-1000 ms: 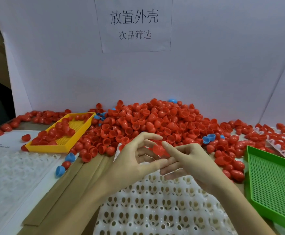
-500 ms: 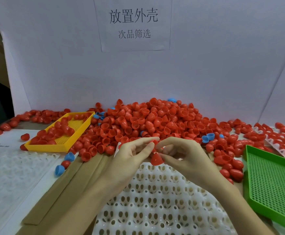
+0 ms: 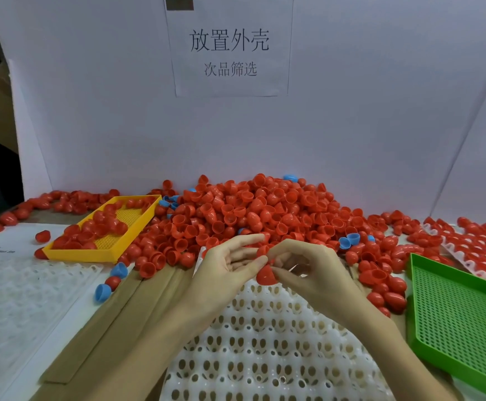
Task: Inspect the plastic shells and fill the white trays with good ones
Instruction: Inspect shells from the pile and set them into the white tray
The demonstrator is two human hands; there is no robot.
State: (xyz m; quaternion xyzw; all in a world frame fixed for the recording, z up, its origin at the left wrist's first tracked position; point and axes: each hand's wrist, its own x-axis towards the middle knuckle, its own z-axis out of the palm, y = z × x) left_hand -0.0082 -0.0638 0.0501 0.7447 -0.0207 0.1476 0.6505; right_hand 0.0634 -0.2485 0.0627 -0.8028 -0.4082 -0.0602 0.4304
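A big pile of red plastic shells (image 3: 253,209), with a few blue ones mixed in, covers the back of the table. In front of me lies a white tray (image 3: 265,348) of hollow cells, none of its visible cells holding a shell. Just above the tray's far edge, my left hand (image 3: 227,267) and my right hand (image 3: 308,270) meet. Both pinch one red shell (image 3: 265,275), dome side down, between thumb and fingertips. A second red shell shows between the fingertips just above it.
A yellow mesh tray (image 3: 137,235) with several red shells sits at the left. A green mesh tray (image 3: 461,319) stands at the right. Another white tray (image 3: 482,250) filled with red shells lies far right. Loose blue shells (image 3: 103,292) and cardboard strips (image 3: 114,319) lie left of me.
My hands came together from open, spread fingers to pinching a red shell between them. Over the last half second they have barely moved.
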